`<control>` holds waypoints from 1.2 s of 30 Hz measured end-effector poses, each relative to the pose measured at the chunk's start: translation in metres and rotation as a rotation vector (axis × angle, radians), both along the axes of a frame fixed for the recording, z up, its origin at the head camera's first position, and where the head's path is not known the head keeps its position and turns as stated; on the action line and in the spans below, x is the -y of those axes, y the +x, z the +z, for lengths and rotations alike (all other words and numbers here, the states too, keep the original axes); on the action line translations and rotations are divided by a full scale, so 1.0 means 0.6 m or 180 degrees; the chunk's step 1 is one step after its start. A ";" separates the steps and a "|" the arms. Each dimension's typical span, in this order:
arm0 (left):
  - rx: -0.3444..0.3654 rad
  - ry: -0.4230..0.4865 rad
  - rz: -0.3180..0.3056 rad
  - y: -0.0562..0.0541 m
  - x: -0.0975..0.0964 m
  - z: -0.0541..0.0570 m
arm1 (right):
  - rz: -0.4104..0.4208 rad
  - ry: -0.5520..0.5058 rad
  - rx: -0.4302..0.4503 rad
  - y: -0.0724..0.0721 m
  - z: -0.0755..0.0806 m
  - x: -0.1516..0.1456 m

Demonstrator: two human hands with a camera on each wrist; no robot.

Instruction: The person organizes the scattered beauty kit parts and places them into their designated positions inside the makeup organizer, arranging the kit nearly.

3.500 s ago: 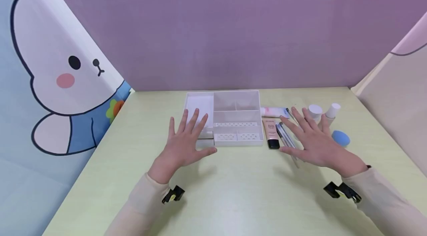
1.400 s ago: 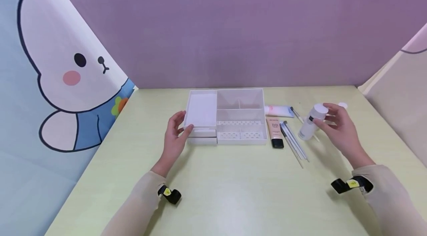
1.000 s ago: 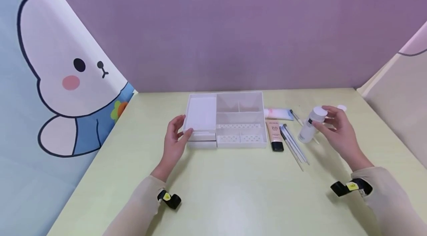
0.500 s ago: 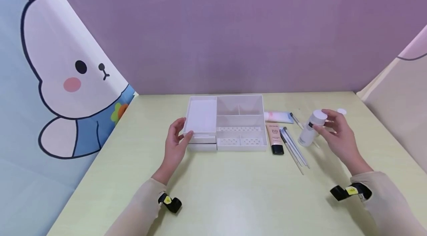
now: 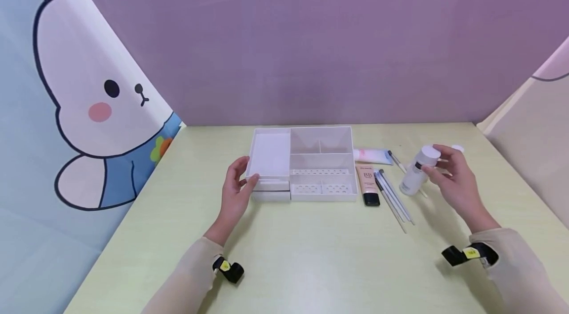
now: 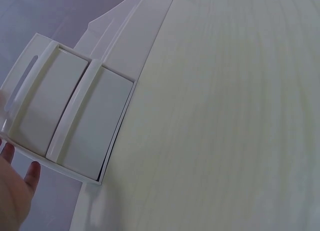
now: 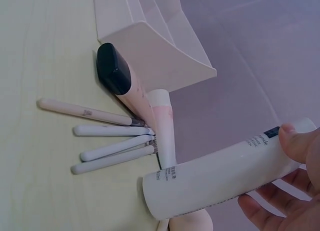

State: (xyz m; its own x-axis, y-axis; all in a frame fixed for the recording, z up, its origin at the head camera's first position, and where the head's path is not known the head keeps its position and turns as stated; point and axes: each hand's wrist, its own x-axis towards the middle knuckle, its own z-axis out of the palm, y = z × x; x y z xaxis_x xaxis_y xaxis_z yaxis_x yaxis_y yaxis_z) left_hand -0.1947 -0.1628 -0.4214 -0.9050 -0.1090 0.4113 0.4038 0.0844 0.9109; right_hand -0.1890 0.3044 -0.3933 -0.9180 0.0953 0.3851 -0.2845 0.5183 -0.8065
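Observation:
My right hand point(image 5: 455, 183) grips a white lotion bottle point(image 5: 415, 176) near its white cap, with the bottle tilted. In the right wrist view, thumb and fingers lie on opposite sides of the bottle point(image 7: 215, 176), and black print shows along it. At the left side of a white organizer box point(image 5: 323, 198), my left hand point(image 5: 235, 190) rests with the thumb at the front corner. The left wrist view shows two fingertips against the side wall of the box, beside its drawers point(image 6: 92, 121).
Right of the box lie a BB cream tube point(image 5: 367, 183) with a black cap, a pink-and-white tube point(image 5: 373, 156) and several makeup brushes point(image 5: 393, 200). One more brush point(image 5: 397, 161) lies behind the lotion bottle. A white cap point(image 5: 458, 148) shows behind my right hand.
From both hands spread over the table, the right has taken hold of the lotion bottle and the left has come to the box's side. The blue sponge is now hidden. Recent frames barely differ.

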 end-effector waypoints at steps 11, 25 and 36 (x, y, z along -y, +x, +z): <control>0.0037 -0.0015 0.0029 0.002 0.000 0.002 | 0.0012 -0.0053 -0.0043 -0.001 0.024 0.000; 0.0069 0.0000 0.0024 0.002 0.000 0.004 | 0.0125 -0.0087 -0.0054 -0.013 0.068 0.023; 0.0095 -0.0033 0.0011 0.002 0.000 0.005 | 0.0245 -0.0034 -0.0201 -0.025 0.098 0.051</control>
